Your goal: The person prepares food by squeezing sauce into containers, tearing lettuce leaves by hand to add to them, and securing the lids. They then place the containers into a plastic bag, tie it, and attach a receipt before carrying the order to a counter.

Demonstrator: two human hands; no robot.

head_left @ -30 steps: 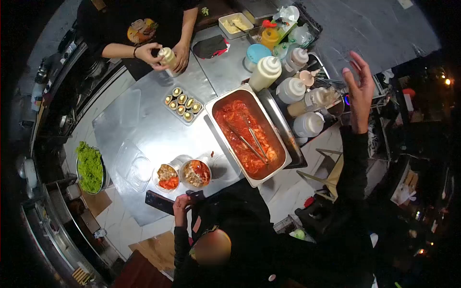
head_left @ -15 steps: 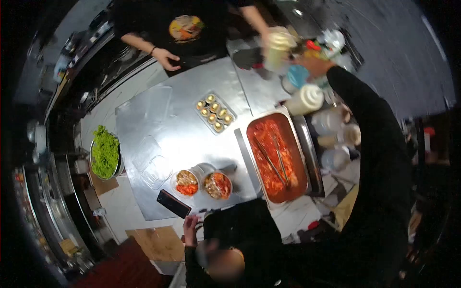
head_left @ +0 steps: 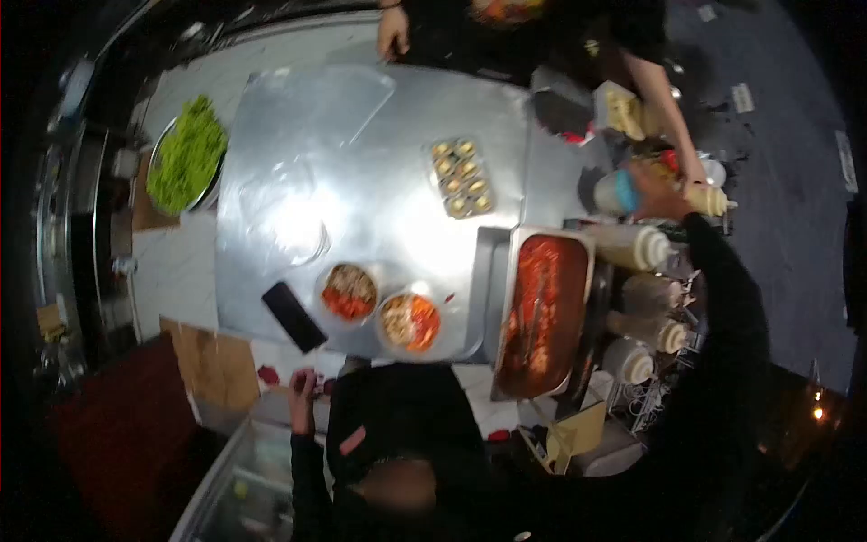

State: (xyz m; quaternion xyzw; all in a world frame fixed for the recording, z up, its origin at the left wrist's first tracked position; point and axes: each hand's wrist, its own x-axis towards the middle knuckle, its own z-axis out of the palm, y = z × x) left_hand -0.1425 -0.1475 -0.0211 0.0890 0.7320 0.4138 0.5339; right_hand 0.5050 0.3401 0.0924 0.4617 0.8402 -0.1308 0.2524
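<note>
Over at the sauce containers on the right, my right hand point(head_left: 661, 194) is closed around a blue-topped container point(head_left: 623, 191). My left hand point(head_left: 303, 397) is near my body at the table's front edge, fingers loosely bent and slightly apart, with nothing visible in them. Closest to it is a black phone point(head_left: 293, 316) on the steel table point(head_left: 379, 190). Two round tubs of food, one left point(head_left: 349, 293) and one right point(head_left: 410, 322), stand in front of me. A clear tray of small rolls point(head_left: 461, 179) sits farther back.
A deep steel pan point(head_left: 542, 312) of red sauced food with tongs stands right, beside several squeeze bottles point(head_left: 637, 246). A bowl of lettuce point(head_left: 188, 155) is at left. Across the table, a co-worker's hand point(head_left: 691, 170) reaches to a pale yellow squeeze bottle point(head_left: 707, 200) beside my right hand.
My view has shifted, so the table appears higher and turned. The co-worker's arm has come down with the pale yellow bottle beside my right hand. My right hand stays at the blue-topped container.
</note>
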